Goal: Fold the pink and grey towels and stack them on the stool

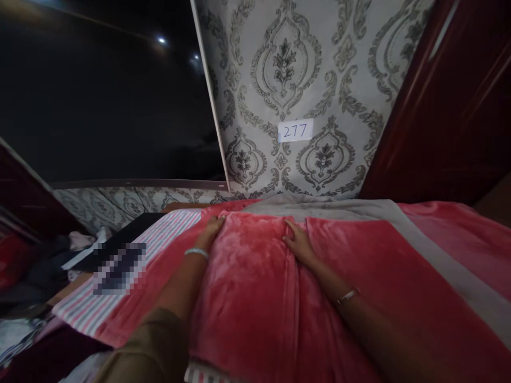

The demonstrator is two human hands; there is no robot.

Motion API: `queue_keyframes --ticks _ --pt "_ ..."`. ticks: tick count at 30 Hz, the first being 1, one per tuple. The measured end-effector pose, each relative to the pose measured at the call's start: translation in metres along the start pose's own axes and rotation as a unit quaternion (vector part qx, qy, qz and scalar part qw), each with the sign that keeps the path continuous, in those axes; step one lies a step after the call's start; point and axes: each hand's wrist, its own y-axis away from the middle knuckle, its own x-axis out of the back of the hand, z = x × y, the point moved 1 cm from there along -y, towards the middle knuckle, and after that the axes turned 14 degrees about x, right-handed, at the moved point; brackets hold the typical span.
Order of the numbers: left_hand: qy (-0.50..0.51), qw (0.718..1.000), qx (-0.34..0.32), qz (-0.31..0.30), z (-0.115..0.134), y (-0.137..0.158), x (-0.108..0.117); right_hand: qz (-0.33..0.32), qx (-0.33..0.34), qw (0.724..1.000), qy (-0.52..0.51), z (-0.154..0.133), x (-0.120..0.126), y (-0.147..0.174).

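Observation:
A red plush blanket lies before me, with a long folded strip down its middle. My left hand is at the strip's far left corner, its fingers closed on the edge. Across from it, my right hand rests at the strip's far right edge. The thumb and index finger of that hand are spread apart on the cloth; its other fingers are partly hidden. More red fabric spreads out on both sides of the strip. A piece of the striped fabric peeks out below the strip's near end.
Grey fabric lies behind the blanket and to its right. At the left are striped cloth, a flat black surface and a blurred-out item. A large dark screen and patterned wall with a "277" paper stand behind.

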Motion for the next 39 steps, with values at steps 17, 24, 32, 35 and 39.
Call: queue_keyframes --ticks 17,24,32,35,39 --pt "-0.171 0.972 -0.154 -0.039 -0.074 0.115 0.030 -0.359 0.021 0.901 0.243 -0.118 0.031 0.047" --pt "-0.209 0.967 -0.137 -0.044 -0.081 0.141 0.042 -0.338 0.111 0.919 0.171 -0.134 0.054 0.085" --pt "-0.064 0.995 -0.059 -0.048 -0.136 0.188 0.089 -0.321 0.297 0.899 0.006 -0.186 0.089 0.166" --pt "0.005 0.999 -0.007 -0.032 -0.151 0.205 0.096 -0.277 0.297 0.914 -0.015 -0.189 0.082 0.163" --pt "0.058 0.998 -0.006 -0.024 -0.159 0.219 0.097 -0.190 0.271 0.944 -0.006 -0.193 0.080 0.152"
